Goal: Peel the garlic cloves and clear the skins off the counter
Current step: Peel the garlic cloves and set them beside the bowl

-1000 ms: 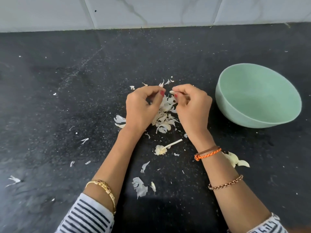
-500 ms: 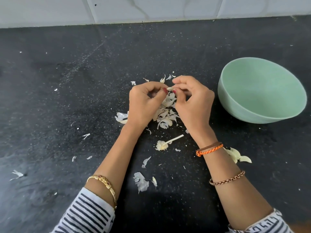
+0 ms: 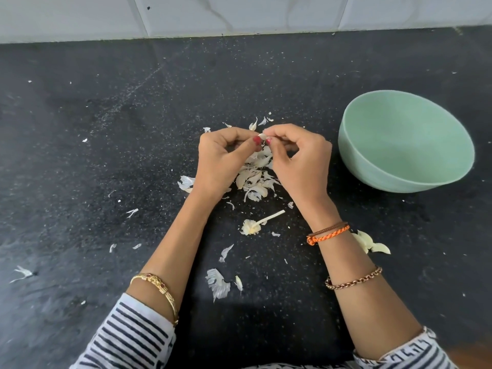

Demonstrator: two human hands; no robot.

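L hand and R hand meet fingertip to fingertip at frame centre, both pinching one small pale garlic clove w/ papery skin partly on, held above the black speckled surface. Directly below, at 6 o'clock of the clove, lies a heap of white skins, w/ a bare stem nearer the person; mint-green bowl sits at 3 o'clock. No writing legible.

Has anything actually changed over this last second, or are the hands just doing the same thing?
Very little. The left hand and right hand have closed together, so their fingertips now meet on one garlic clove, each keeping its grip. The skin pile, the stalk and the green bowl lie as before; only the camera shifted.
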